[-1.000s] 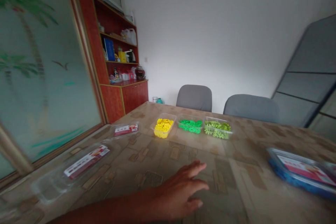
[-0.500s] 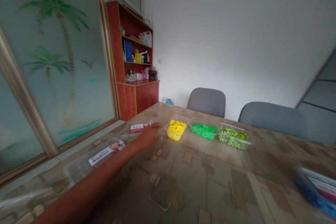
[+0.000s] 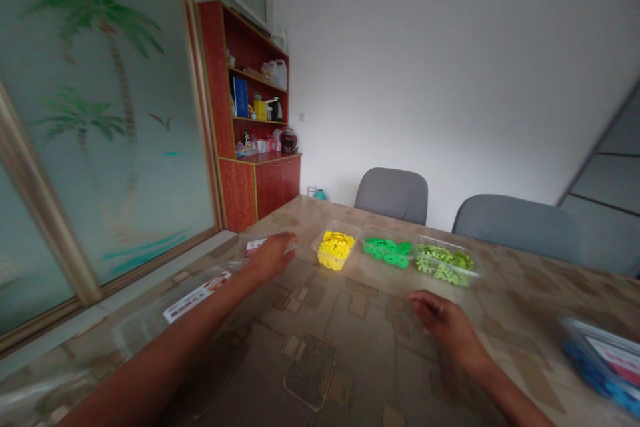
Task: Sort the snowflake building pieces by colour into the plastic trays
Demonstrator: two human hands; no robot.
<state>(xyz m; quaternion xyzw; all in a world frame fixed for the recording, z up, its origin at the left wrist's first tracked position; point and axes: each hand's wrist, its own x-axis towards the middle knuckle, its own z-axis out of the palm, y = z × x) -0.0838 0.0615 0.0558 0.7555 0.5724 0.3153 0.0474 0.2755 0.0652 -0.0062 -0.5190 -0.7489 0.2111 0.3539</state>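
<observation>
My left hand (image 3: 270, 257) reaches far over the patterned table (image 3: 350, 347). Its bent fingers lie on a clear plastic lid with a red label (image 3: 254, 245), covering most of it. Just right of that hand stands a clear tray of yellow pieces (image 3: 334, 251). My right hand (image 3: 443, 321) rests on the table nearer to me, fingers loosely curled with nothing seen in them. Beyond it sit a tray of dark green pieces (image 3: 387, 251) and a tray of light green pieces (image 3: 444, 261).
A second clear lid with a red-and-white label (image 3: 193, 295) lies by my left forearm. A blue box (image 3: 605, 363) sits at the right edge. Two grey chairs (image 3: 393, 192) (image 3: 520, 228) stand behind the table, a red cabinet (image 3: 250, 147) by the glass door.
My left hand went from the near table out to the labelled lid and now covers more of it. My right hand has come into view on the table.
</observation>
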